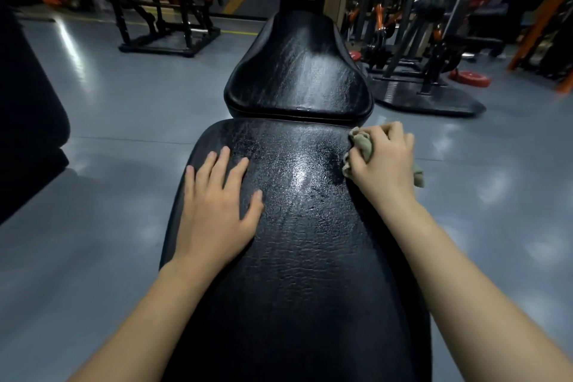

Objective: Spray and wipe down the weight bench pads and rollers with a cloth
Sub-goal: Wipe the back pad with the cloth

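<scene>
From the head view, we take the long back pad (310, 257) as our landmark. Our left hand (217, 211) lies flat on the pad's left side, fingers straight and spread, holding nothing and seemingly steadying us. Our right hand (383, 161) is at the pad's far right edge, its fingers curled tight round a bunched grey-green cloth (361, 144). One end of the cloth shows on the pad and a tail hangs just past the rim. The seat pad (297, 71) sits just beyond the long pad's far end. No spray bottle or rollers are in view.

We see a few risks from here:

- **Cloth off the edge:** the cloth is wadded and so close to the rim that a stroke outward could carry it off the side, leaving the edge seam unwiped.
- **Slipping hand:** the middle of the long pad shines as if wet, so our braced left hand could slide if we lean on it.
- **Missed patch:** the area under that palm is likely to be skipped unless we lift the hand.
- **Poor contact:** a bunched cloth touches little surface and may smear rather than dry.
</scene>
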`<action>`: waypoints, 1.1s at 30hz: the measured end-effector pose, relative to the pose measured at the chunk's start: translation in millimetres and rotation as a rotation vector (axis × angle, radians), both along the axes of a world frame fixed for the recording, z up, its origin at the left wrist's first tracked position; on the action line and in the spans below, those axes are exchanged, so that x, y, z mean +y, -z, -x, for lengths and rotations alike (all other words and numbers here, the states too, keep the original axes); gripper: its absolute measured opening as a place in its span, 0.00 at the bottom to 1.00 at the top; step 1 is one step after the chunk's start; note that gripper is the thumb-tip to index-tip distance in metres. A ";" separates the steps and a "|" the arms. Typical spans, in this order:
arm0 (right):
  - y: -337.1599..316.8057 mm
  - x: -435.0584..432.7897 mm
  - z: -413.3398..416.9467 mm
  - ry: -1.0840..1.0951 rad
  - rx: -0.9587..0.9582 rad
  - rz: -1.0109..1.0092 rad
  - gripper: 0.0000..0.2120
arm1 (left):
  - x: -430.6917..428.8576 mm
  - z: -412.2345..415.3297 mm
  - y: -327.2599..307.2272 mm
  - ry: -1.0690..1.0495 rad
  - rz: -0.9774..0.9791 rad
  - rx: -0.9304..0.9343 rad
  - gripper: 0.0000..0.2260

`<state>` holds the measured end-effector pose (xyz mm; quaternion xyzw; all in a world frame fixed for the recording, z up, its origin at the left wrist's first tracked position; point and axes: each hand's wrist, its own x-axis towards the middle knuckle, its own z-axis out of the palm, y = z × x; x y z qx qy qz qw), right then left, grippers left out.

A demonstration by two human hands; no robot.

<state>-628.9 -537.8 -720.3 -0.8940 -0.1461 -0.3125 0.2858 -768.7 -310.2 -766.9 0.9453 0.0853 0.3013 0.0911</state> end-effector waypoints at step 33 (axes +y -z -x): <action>-2.5 -4.2 51.4 -0.158 0.077 0.212 0.07 | -6.0 2.1 -2.1 -0.009 0.022 0.015 0.30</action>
